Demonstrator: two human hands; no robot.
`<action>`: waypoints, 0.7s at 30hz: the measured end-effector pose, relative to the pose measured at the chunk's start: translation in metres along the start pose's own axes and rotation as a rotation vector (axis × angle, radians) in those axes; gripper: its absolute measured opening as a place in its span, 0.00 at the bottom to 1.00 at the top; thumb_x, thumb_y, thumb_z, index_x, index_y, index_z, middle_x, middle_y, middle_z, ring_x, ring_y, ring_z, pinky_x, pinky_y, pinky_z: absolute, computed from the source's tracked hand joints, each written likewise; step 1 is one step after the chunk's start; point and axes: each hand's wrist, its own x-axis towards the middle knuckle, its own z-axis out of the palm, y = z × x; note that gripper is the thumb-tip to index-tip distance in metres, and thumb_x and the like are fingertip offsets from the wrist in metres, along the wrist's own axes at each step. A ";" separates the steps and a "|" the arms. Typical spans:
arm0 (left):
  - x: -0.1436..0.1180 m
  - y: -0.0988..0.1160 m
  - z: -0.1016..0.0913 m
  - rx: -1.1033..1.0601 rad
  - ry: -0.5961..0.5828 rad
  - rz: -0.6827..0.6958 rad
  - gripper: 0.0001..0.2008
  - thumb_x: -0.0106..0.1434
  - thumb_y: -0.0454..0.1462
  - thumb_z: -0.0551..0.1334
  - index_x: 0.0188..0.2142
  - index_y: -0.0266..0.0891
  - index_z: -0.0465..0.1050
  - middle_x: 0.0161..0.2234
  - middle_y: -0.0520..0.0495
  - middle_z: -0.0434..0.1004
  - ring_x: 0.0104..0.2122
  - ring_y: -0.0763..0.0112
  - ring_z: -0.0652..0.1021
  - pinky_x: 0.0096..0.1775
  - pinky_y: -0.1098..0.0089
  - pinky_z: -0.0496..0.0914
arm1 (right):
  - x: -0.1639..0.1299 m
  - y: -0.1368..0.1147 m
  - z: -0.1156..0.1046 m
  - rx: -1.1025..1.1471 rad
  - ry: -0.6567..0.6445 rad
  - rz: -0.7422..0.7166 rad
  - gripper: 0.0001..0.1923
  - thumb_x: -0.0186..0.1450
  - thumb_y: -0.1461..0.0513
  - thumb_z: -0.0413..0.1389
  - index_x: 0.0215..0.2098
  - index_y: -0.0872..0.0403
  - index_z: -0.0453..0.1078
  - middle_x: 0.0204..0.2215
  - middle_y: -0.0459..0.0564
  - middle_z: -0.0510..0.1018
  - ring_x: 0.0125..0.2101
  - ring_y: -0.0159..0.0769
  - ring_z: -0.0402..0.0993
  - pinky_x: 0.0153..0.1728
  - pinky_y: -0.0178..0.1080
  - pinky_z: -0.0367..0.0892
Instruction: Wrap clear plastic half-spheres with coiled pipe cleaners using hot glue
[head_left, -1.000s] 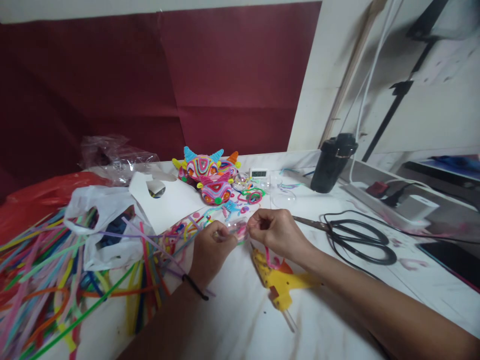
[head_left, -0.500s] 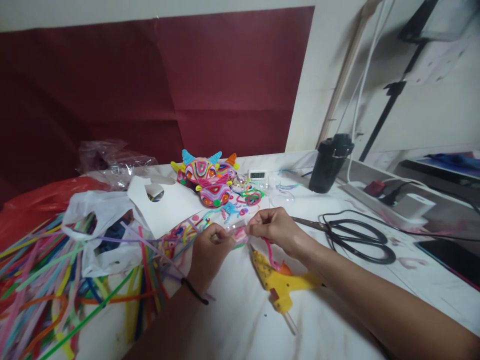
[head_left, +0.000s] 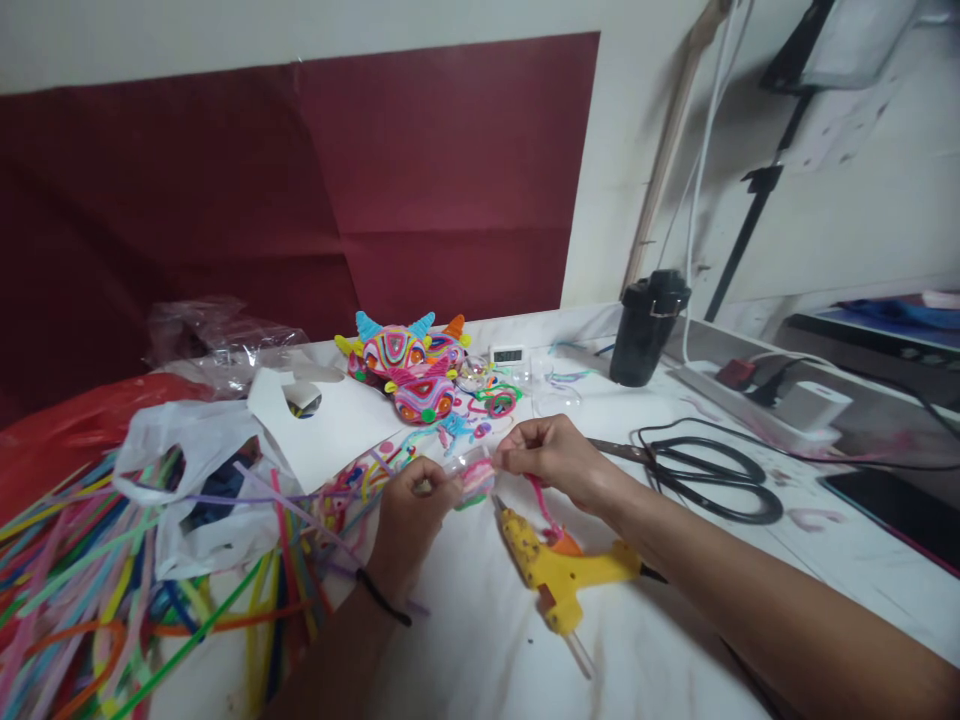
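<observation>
Between my two hands is a small clear plastic piece (head_left: pixel 474 474) with pink and green pipe cleaner strips on it. My left hand (head_left: pixel 415 505) grips its left side between thumb and fingers. At its right edge, my right hand (head_left: pixel 556 460) pinches a pink pipe cleaner (head_left: pixel 541 502), whose tail hangs below the fingers. The fingertips hide the exact pinch point. Just below my right hand lies a yellow glue gun (head_left: pixel 564 575), nozzle pointing up and left, with a clear glue stick (head_left: pixel 581 655) out of its back.
Loose pipe cleaners (head_left: pixel 82 590) and a white plastic bag (head_left: pixel 217 540) cover the left. Colourful horned animal heads (head_left: pixel 409 365), a small digital clock (head_left: pixel 508 355) and a black bottle (head_left: pixel 646 330) stand behind. Large black-handled scissors (head_left: pixel 712 480), a power strip (head_left: pixel 765 415) and a phone (head_left: pixel 892 515) lie right.
The camera view has shifted slightly. The clear plastic piece shows more of its surface between my hands, and my left hand sits slightly farther left. Both hands keep their grip.
</observation>
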 end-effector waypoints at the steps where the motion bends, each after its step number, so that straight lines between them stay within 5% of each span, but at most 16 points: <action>1: 0.000 0.000 0.000 -0.011 -0.005 -0.012 0.11 0.43 0.40 0.63 0.17 0.42 0.60 0.09 0.63 0.50 0.10 0.82 0.52 0.14 0.77 0.45 | 0.001 0.000 -0.001 0.002 -0.005 -0.003 0.13 0.41 0.59 0.68 0.18 0.58 0.71 0.10 0.37 0.63 0.13 0.21 0.52 0.15 0.31 0.46; 21: -0.004 0.006 -0.001 -0.165 -0.127 -0.116 0.12 0.43 0.40 0.64 0.19 0.41 0.59 0.08 0.65 0.49 0.09 0.86 0.51 0.14 0.79 0.44 | 0.002 -0.001 -0.010 0.034 -0.149 -0.040 0.12 0.44 0.60 0.68 0.20 0.58 0.72 0.13 0.38 0.65 0.16 0.22 0.53 0.18 0.31 0.47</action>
